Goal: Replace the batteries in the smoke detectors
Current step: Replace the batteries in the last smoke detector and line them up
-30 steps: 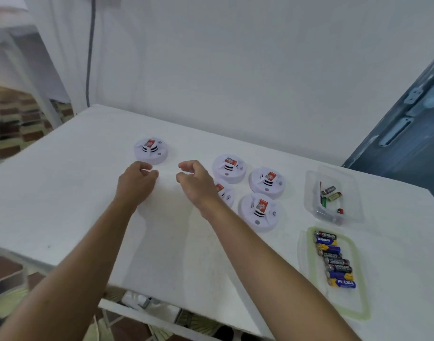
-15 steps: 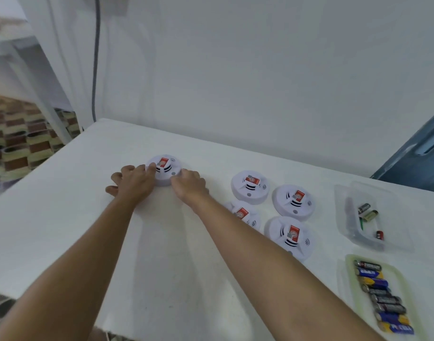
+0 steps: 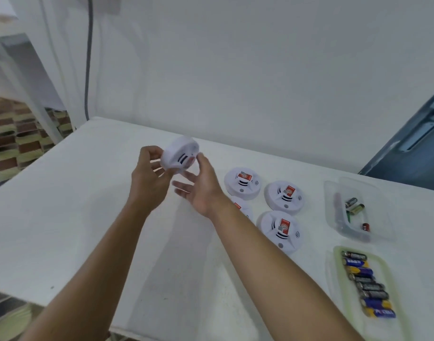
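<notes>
Head view. One smoke detector (image 3: 180,156) is held clear of the white table (image 3: 63,217), above its far middle part, and is tilted so that its slotted face is turned toward the right. It is gripped by the left hand (image 3: 149,178): the fingers are curled round the left rim and the thumb is set against the lower edge. The right hand (image 3: 201,185) is placed just beside it, palm turned inward. Its fingers are spread and nearly straight below the detector, and only the thumb is seen touching the right rim.

Four other detectors are laid face up on the table to the right of the hands. They are recorded as the far detector (image 3: 243,183), the middle detector (image 3: 284,196), the near detector (image 3: 281,230) and a fourth detector (image 3: 243,209), which is largely hidden behind the right forearm.

Further right, a few loose batteries (image 3: 355,205) are contained in a clear tray (image 3: 378,212). Nearer the camera, a row of batteries (image 3: 368,286) is laid side by side in a green-rimmed tray (image 3: 337,279).
</notes>
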Available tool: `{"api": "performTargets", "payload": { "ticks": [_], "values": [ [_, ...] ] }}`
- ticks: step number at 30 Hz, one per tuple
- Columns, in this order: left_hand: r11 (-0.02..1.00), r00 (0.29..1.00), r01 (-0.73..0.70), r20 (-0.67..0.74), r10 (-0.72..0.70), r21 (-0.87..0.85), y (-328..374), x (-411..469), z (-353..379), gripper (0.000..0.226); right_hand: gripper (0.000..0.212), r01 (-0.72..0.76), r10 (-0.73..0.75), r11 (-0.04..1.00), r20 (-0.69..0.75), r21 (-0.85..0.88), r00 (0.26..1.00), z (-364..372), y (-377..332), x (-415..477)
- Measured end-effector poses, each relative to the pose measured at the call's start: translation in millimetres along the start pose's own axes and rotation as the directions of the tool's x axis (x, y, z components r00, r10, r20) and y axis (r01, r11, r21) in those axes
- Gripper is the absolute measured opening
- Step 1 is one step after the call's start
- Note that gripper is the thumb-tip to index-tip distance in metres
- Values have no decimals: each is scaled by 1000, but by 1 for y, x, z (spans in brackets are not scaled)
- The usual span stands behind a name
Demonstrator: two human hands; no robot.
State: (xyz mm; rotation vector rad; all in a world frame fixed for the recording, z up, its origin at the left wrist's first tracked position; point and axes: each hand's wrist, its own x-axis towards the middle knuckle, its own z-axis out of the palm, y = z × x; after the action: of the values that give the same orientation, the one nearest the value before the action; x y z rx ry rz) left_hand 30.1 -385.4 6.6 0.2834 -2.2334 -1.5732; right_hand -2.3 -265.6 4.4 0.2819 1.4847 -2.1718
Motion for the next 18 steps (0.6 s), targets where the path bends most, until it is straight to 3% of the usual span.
{"api": "performTargets", "payload": {
  "ticks": [3,7,11,18],
  "values": [
    [981,974,-194,125,189,31,7,-20,7,36,50,28,-36,968,30,250,999,-22,-9,-18],
    [891,863,-450,285,417,59,12,-47,19,31,68,32,-40,931,16,363,999,-46,-9,-38],
    [894,835,-449,362,414,13,25,-70,36,18,73,12,-21,924,19,382,1000,-76,-7,-60],
    [910,850,-413,381,365,49,46,-93,70,26,62,100,-95,928,-30,360,995,-118,-4,-98]
  ]
}}
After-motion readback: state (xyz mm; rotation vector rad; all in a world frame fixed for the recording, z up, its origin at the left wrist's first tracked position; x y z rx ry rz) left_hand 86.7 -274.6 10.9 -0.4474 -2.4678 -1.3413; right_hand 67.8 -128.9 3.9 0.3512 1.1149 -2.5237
